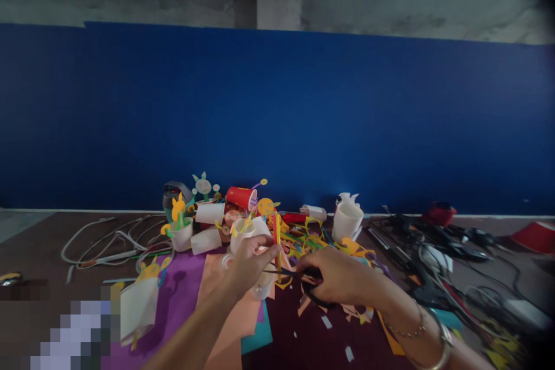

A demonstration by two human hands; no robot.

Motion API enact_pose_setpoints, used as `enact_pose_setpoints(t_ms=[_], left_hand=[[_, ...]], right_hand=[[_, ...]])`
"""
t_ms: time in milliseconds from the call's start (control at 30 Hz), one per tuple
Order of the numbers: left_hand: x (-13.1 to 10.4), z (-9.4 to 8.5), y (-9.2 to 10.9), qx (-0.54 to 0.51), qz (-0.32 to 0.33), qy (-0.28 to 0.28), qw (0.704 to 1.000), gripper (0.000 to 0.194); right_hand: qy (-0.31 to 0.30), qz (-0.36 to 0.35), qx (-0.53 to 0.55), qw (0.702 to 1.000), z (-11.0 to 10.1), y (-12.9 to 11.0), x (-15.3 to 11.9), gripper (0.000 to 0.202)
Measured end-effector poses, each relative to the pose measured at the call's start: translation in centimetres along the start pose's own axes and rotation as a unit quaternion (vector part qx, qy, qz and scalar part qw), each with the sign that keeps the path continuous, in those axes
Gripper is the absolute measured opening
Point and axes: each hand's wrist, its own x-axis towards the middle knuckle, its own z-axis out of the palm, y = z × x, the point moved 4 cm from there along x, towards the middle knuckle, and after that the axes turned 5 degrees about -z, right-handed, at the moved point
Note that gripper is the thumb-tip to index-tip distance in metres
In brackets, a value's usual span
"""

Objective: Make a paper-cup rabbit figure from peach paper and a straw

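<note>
Between the fingertips of my left hand (251, 260) stands a narrow yellow paper strip (278, 231), held upright. My right hand (338, 277) is closed around the black handles of a pair of scissors (313, 289). The blades point left and meet the strip's lower part, just below my left fingertips; whether they have cut into it I cannot tell. A white paper cup (261, 289) sits below my left hand, partly hidden by it. Another white cup (241, 233) with a yellow paper piece in it stands just behind that hand.
Paper scraps (326, 322) litter the dark tabletop. Purple (182, 300) and peach sheets (225, 324) lie at the left. Further back are a red cup (241, 198), a white cup (347, 219) and a cup with a paper figure (181, 234). Tangled cables (468, 277) spread at the right.
</note>
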Motion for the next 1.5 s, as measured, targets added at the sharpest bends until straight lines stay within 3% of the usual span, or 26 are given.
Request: enact_pose_setpoints(t_ms=[533,667,800,867,967,1067,1200,1300,1433,1500], left_hand=[[0.4,-0.2,-0.6,-0.004,-0.011,-0.003,1.0,0.03],[0.4,-0.4,-0.4,-0.057,-0.028,0.001,0.998,0.031],[0.9,-0.8,-0.2,-0.134,-0.025,0.019,0.991,0.029],[1.2,-0.9,-0.5,-0.159,-0.038,0.023,0.986,0.029],[1.2,-0.7,-1.0,-0.183,-0.061,0.002,0.981,0.029],[1.1,-0.3,-1.1,-0.19,-0.073,-0.028,0.979,0.029],[0.9,-0.1,-1.1,-0.19,-0.089,-0.053,0.976,0.031],[0.8,0.0,-1.0,-0.188,-0.099,-0.069,0.975,0.033],[0.7,0.1,-1.1,-0.191,-0.118,-0.083,0.971,0.032],[0.6,0.3,-1.2,-0.202,-0.122,-0.093,0.967,0.03]], right_hand=[[-0.013,-0.042,0.015,0.999,-0.1,-0.7,0.3,0.013],[-0.025,-0.012,0.03,0.999,-0.6,-0.3,-0.6,0.014],[-0.038,0.072,0.042,0.996,-0.9,2.3,-1.9,0.032],[-0.005,0.123,0.004,0.992,-0.1,3.5,-2.0,0.035],[0.039,0.184,-0.057,0.981,2.8,3.8,-1.4,0.037],[0.008,0.247,-0.103,0.964,6.7,2.9,-0.4,0.051],[0.028,0.195,-0.135,0.971,8.9,2.1,0.7,0.055],[-0.011,0.15,-0.054,0.987,9.2,3.5,0.8,0.059],[-0.085,0.093,0.025,0.992,8.4,4.9,1.0,0.054],[-0.05,0.075,0.023,0.996,6.9,4.3,1.4,0.034]])
